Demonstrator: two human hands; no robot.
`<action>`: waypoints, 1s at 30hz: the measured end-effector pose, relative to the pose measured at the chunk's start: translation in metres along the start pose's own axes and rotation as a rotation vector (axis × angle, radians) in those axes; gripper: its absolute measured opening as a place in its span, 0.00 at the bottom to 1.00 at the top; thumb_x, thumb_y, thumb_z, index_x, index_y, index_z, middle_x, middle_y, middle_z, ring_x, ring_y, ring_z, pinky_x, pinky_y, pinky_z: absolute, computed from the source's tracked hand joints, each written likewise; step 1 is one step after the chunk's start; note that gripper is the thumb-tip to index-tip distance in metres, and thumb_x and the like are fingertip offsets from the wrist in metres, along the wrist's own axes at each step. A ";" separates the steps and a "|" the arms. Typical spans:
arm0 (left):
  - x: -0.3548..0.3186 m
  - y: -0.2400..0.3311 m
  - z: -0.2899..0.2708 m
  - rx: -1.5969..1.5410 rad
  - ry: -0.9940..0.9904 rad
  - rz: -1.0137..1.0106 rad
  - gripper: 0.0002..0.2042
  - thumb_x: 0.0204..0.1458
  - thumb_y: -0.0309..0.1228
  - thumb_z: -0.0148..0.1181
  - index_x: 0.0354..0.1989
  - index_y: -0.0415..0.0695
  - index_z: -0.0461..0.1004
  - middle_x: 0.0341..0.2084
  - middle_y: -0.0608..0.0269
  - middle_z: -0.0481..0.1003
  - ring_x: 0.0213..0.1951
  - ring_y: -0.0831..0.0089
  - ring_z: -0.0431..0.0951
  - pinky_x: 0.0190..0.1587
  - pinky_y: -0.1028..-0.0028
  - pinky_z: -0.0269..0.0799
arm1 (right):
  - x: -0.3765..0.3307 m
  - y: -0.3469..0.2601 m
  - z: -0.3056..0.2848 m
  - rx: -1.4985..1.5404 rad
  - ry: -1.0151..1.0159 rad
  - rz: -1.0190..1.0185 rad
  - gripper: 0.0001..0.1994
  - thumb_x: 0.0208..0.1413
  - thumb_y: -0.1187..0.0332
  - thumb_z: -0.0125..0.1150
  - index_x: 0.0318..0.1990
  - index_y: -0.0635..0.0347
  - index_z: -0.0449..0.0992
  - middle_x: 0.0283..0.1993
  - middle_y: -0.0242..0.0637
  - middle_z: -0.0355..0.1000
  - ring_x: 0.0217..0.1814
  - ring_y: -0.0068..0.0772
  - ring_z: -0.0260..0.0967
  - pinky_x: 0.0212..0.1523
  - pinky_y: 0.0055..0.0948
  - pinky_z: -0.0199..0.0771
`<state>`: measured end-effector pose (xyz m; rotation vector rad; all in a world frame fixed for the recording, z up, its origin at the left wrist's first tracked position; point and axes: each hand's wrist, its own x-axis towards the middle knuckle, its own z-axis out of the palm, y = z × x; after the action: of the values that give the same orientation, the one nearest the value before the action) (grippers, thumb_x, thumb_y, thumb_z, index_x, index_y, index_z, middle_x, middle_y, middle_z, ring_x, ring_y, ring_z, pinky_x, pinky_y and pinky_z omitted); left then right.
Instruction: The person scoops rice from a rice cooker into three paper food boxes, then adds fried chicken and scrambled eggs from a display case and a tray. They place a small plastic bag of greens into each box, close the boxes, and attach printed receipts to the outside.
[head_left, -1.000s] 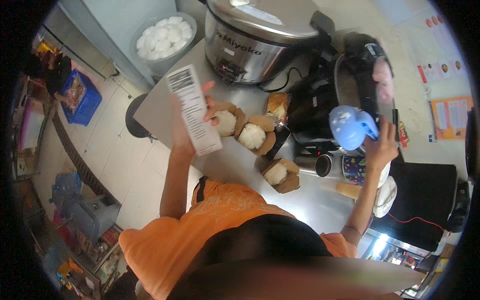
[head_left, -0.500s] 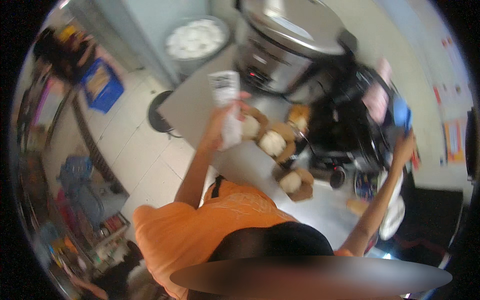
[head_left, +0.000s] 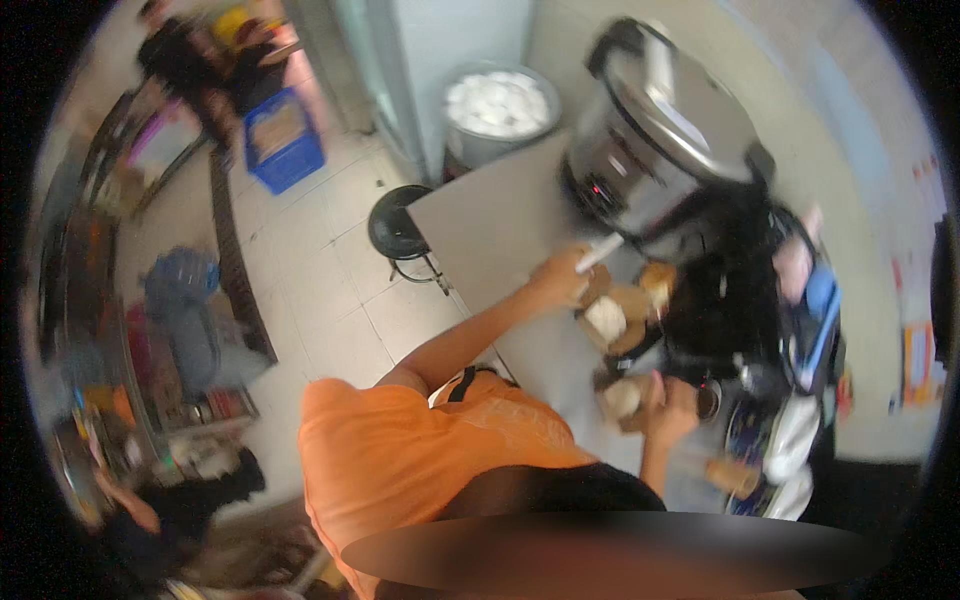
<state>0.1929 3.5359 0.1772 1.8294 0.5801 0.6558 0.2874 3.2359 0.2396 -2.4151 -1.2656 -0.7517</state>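
While the picture is smeared by motion, the grey tabletop (head_left: 490,225) carries a big steel cooker (head_left: 665,130) at its far end. Nearer lie brown paper boxes (head_left: 615,320) with white buns. The left hand (head_left: 562,280) is clamped on a white strip (head_left: 600,252) above them. The right hand (head_left: 668,408) is curled against the nearest box (head_left: 622,400).
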 end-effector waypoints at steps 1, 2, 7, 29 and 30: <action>0.006 -0.004 0.010 -0.034 -0.018 -0.077 0.11 0.48 0.33 0.61 0.37 0.40 0.76 0.32 0.46 0.77 0.38 0.51 0.77 0.41 0.60 0.71 | -0.029 -0.014 0.010 -0.072 -0.077 0.206 0.15 0.51 0.58 0.64 0.26 0.61 0.74 0.27 0.40 0.72 0.29 0.44 0.70 0.28 0.37 0.71; 0.008 -0.009 0.017 0.020 -0.020 -0.082 0.13 0.47 0.37 0.62 0.35 0.39 0.76 0.31 0.46 0.77 0.37 0.50 0.77 0.40 0.59 0.71 | -0.055 -0.020 0.019 -0.018 0.002 0.482 0.16 0.53 0.56 0.62 0.30 0.62 0.73 0.31 0.40 0.71 0.31 0.45 0.70 0.30 0.37 0.71; 0.020 -0.013 0.026 0.469 -0.357 -0.079 0.25 0.44 0.51 0.65 0.30 0.34 0.77 0.26 0.43 0.76 0.32 0.46 0.77 0.37 0.57 0.70 | -0.139 -0.001 0.045 -0.026 -0.085 1.116 0.40 0.41 0.42 0.69 0.55 0.59 0.61 0.48 0.46 0.64 0.49 0.47 0.66 0.45 0.40 0.69; -0.129 0.040 0.029 0.910 -0.050 0.109 0.22 0.34 0.41 0.68 0.34 0.35 0.76 0.27 0.51 0.78 0.28 0.51 0.78 0.31 0.58 0.72 | -0.485 -0.114 -0.134 0.530 -0.263 1.576 0.14 0.51 0.63 0.55 0.29 0.70 0.76 0.26 0.58 0.72 0.31 0.55 0.73 0.34 0.45 0.73; -0.146 0.048 0.034 0.902 -0.094 0.134 0.22 0.34 0.41 0.68 0.33 0.35 0.76 0.27 0.50 0.78 0.28 0.52 0.78 0.31 0.58 0.72 | -0.517 -0.122 -0.149 0.560 -0.151 1.560 0.16 0.52 0.61 0.56 0.28 0.70 0.75 0.24 0.57 0.71 0.26 0.51 0.71 0.29 0.44 0.70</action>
<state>0.1130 3.4008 0.1882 2.7398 0.7645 0.4052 -0.1030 2.8870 0.0646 -2.0930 0.5177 0.2397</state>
